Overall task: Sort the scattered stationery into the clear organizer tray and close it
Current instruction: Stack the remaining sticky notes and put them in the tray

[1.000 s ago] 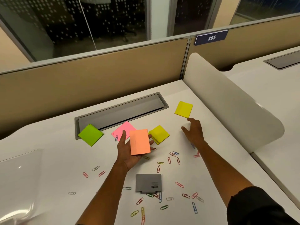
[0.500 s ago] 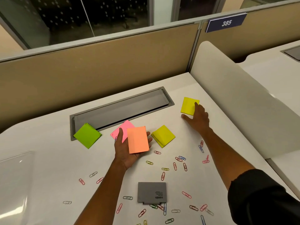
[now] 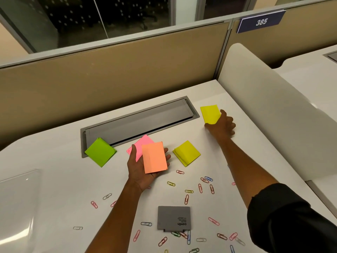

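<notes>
1. The clear organizer tray (image 3: 18,207) is cut off by the left edge.
2. The pink sticky pad (image 3: 140,148) is partly covered by the orange pad (image 3: 154,157).
3. Several paper clips (image 3: 182,234) are partly hidden under the grey stamp pad (image 3: 173,218).

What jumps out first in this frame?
The bright sticky-note pads: the left hand holds an orange pad mid-desk, the right hand grips a yellow pad farther back. Green, pink and yellow-green pads lie between; coloured paper clips litter the near desk.

White desk (image 3: 54,179), grey cable hatch (image 3: 138,123), sign "385" (image 3: 261,21), perhaps glass behind
</notes>
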A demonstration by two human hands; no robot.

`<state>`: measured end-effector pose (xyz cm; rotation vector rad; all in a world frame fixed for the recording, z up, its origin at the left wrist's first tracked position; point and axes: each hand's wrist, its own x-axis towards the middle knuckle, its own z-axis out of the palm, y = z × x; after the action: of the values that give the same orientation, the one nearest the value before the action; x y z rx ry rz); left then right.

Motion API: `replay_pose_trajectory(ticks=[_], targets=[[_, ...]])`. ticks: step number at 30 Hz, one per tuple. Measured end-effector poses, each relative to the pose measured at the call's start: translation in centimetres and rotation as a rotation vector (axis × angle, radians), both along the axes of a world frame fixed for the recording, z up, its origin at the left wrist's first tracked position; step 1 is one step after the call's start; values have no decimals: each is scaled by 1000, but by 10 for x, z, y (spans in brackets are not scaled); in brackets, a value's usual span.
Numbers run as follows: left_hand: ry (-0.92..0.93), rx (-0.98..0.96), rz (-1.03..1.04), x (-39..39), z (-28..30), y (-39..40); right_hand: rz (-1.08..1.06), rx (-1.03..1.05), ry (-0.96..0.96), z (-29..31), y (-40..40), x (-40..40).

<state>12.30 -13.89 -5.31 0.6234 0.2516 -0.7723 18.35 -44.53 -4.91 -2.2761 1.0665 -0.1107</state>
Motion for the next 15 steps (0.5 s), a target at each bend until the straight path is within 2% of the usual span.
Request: replay_pose_trajectory(ticks=[5,10,15], targets=[[7,-6,2,-8,1,0,29,-18,-108,1,13,-17],[17,-20,-3,-21,9,2,219,-45,-324,-4,24,-53],[22,-17,-13,-35,21,4,260,-63,-295,-1,33,-73]])
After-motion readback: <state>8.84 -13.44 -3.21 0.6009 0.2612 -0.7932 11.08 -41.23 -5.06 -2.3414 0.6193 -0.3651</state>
